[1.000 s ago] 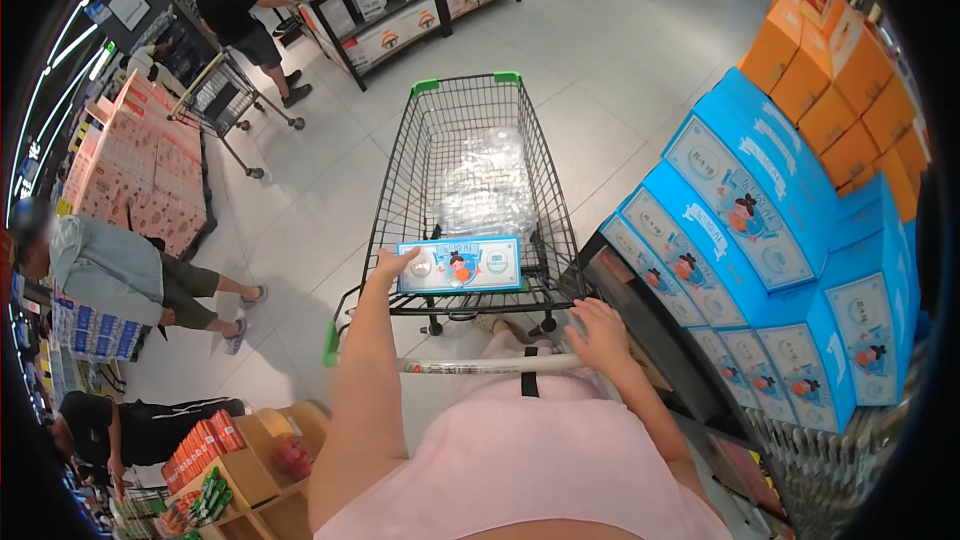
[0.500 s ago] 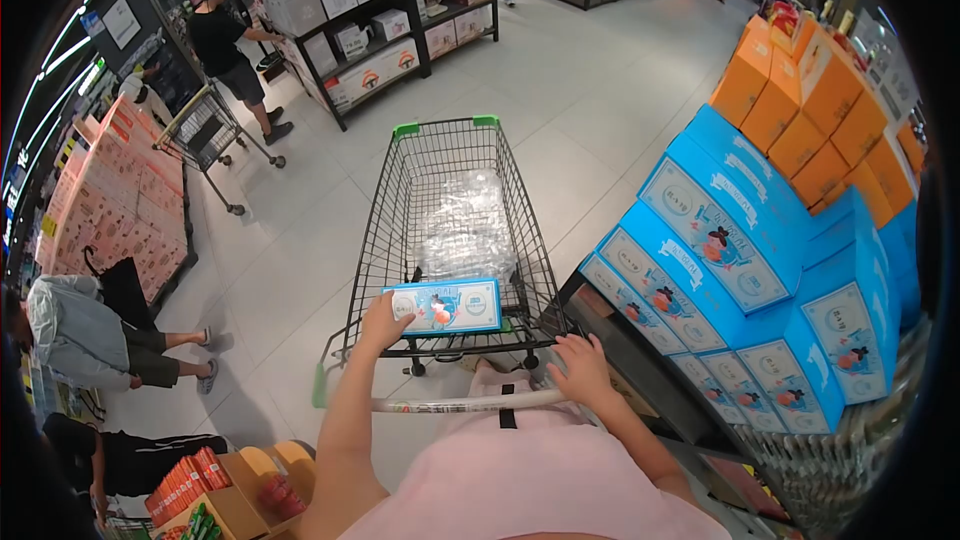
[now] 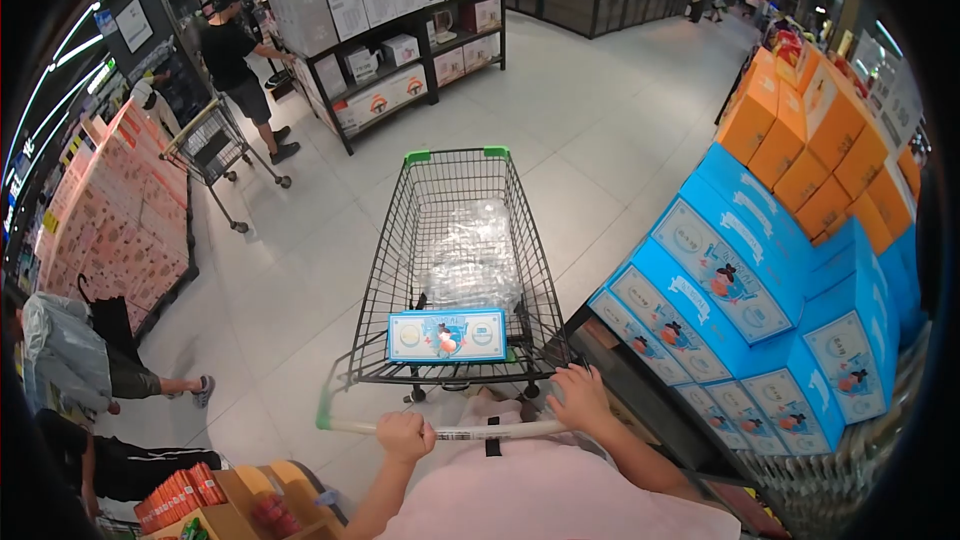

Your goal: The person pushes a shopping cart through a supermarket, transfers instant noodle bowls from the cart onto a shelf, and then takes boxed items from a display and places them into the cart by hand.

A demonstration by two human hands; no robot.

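Note:
A black wire shopping cart (image 3: 385, 265) with green corner caps stands right in front of me. My left hand (image 3: 405, 437) is closed around its pale handle bar (image 3: 350, 426). At the right end of that bar rests my right hand (image 3: 580, 397), fingers stretched forward beside the cart's rear corner, not wrapped round anything I can see. A blue and white box (image 3: 447, 336) with a printed figure lies at the near end of the basket, apart from both hands. Beyond it sits a pack of clear plastic-wrapped bottles (image 3: 475, 255).
Stacked blue boxes (image 3: 720, 270) and orange boxes (image 3: 800, 130) rise close on my right. Pink cartons (image 3: 115, 225) line the left. A shelf unit (image 3: 400, 70) stands ahead, with a person (image 3: 240, 70) and another cart (image 3: 210, 145) beside it. More people are at lower left.
My left hand has let go of the blue and white box, which now lies in the cart, and has moved back onto the handle. The right hand has moved slightly down in view.

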